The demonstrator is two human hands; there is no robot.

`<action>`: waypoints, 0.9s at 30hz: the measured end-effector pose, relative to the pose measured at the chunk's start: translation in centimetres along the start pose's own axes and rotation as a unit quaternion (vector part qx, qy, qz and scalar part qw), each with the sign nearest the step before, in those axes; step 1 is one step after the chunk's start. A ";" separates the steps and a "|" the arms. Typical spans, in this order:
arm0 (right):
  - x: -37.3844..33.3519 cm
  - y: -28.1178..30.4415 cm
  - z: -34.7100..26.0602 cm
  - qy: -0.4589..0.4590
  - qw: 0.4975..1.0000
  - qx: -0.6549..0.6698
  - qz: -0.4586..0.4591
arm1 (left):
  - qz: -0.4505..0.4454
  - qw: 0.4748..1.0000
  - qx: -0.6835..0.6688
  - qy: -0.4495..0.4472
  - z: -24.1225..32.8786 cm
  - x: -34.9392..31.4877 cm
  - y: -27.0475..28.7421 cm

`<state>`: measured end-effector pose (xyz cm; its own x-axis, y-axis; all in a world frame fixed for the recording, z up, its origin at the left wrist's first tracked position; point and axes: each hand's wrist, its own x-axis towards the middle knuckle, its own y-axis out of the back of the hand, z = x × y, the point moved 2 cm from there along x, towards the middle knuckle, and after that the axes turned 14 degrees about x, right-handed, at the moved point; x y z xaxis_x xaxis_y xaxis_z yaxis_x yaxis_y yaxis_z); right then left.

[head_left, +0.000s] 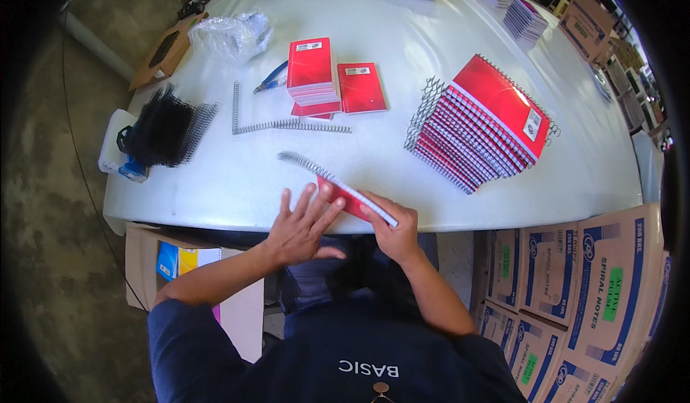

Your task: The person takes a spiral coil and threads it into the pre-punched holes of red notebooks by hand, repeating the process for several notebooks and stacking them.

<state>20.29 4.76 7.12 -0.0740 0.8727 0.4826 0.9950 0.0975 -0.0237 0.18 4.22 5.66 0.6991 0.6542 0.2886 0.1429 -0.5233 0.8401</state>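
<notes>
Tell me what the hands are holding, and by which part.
The right hand holds a red notebook by its end nearer the body; the left hand, fingers spread, rests against the other end, apparently not gripping.

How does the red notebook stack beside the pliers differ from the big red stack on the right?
The pliers-side stack shows no coils; the right stack has coils sticking out. The pliers-side stack rises squarely; the right stack spreads out in slanted steps. Both have red covers with a white label.
</notes>
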 end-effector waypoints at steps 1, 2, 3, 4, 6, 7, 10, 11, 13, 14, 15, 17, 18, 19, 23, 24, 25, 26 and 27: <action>-0.2 -0.2 0.0 0.009 1.000 -0.007 -0.009 | 0.087 0.995 0.044 0.026 -1.1 1.2 1.5; -0.9 -0.7 0.6 0.013 0.999 -0.021 -0.030 | 0.123 0.985 0.063 0.102 -4.1 2.5 1.8; -1.6 -1.2 0.6 0.000 0.999 -0.017 -0.034 | 0.142 0.976 0.080 0.143 -5.0 2.6 1.3; -1.3 -1.6 0.5 0.028 0.998 -0.018 -0.049 | 0.161 0.965 0.093 0.183 -5.9 2.8 0.8; -0.7 -2.3 0.3 0.063 0.997 -0.029 -0.046 | 0.090 0.975 -0.134 0.152 -1.2 0.2 -2.4; -1.1 -2.0 0.3 0.069 0.996 -0.031 -0.047 | 0.053 0.958 -0.248 0.131 0.8 -1.0 -2.9; -1.0 -1.2 0.4 0.063 0.995 -0.013 -0.077 | 0.182 0.979 -0.068 -0.068 1.4 -1.5 1.0; -1.8 -1.8 0.5 0.047 0.996 -0.011 -0.077 | 0.206 0.977 -0.048 -0.009 0.6 -1.8 0.2; -1.6 -2.4 0.8 0.088 0.989 0.005 -0.120 | 0.201 0.972 -0.075 0.100 -0.6 -1.1 -1.1; -1.7 -2.6 0.6 0.104 0.988 -0.014 -0.116 | 0.177 0.966 -0.118 0.149 -1.2 -0.3 -1.8; -1.7 -2.3 0.7 0.106 0.988 -0.017 -0.115 | 0.081 0.977 -0.159 0.117 0.0 -0.8 -1.8; -1.1 -1.4 0.9 0.090 0.995 -0.009 -0.043 | -0.182 0.958 -0.219 -0.024 3.7 -3.2 -1.1; -1.1 -1.3 0.1 0.101 0.991 -0.036 -0.081 | 0.011 0.989 -0.148 -0.027 3.1 -2.9 0.0; -0.2 -1.4 0.2 0.105 0.991 -0.037 -0.076 | 0.205 0.976 -0.071 -0.030 2.5 -2.7 1.0; -0.9 -2.5 0.5 0.117 0.985 0.002 -0.125 | 0.149 0.974 -0.167 0.039 2.9 -2.2 -0.7; -1.1 -2.3 0.4 0.081 0.990 -0.028 -0.108 | 0.142 0.970 -0.186 0.067 2.7 -1.5 -1.5; -1.1 -2.1 0.3 0.045 0.993 -0.058 -0.092 | 0.134 0.965 -0.206 0.096 2.8 -1.4 -2.0; -0.9 -1.3 0.7 0.065 0.995 -0.039 -0.062 | 0.009 0.972 -0.233 -0.043 4.9 -3.4 -2.3; -0.6 -0.8 1.0 0.069 0.995 -0.040 -0.059 | 0.127 0.973 -0.157 -0.111 4.5 -2.3 0.4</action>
<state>19.44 4.62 5.92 -0.1863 0.7824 0.5942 0.9825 0.1519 0.1081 1.80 0.07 3.29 0.8236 0.3726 0.4276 -0.2505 -0.4375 0.8637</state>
